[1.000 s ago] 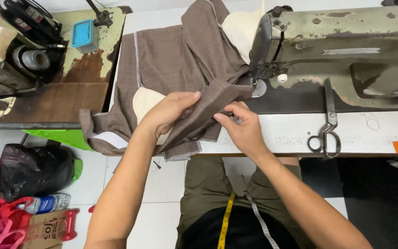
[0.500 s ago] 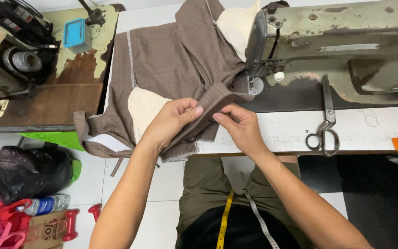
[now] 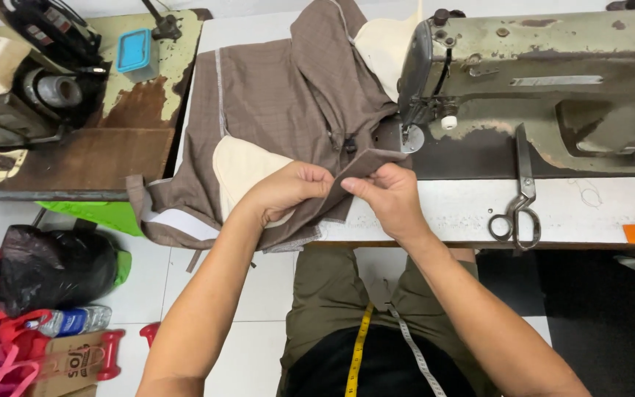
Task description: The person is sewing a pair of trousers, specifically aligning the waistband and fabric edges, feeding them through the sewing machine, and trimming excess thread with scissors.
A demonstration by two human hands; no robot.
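Observation:
A brown checked garment [image 3: 281, 103] with cream pocket lining [image 3: 240, 165] lies spread over the white sewing table [image 3: 589, 213], left of an old grey-green sewing machine [image 3: 545, 81]. My left hand [image 3: 288, 190] and my right hand [image 3: 387, 197] both pinch a folded brown strip of the garment [image 3: 358, 165] near the table's front edge, fingertips almost meeting. The strip runs up toward the machine's presser foot [image 3: 409, 138].
Black-handled scissors [image 3: 519, 198] lie on the table right of my right hand. A second worn table [image 3: 97, 147] at left carries another machine and a blue box [image 3: 135, 50]. On the floor sit a black bag [image 3: 45, 268], bottles and red bags. A tape measure [image 3: 358, 353] hangs on my lap.
Both hands have drawn closer together and shifted slightly toward me, folding the brown strip tighter between the fingertips. The garment has slid a little to the left.

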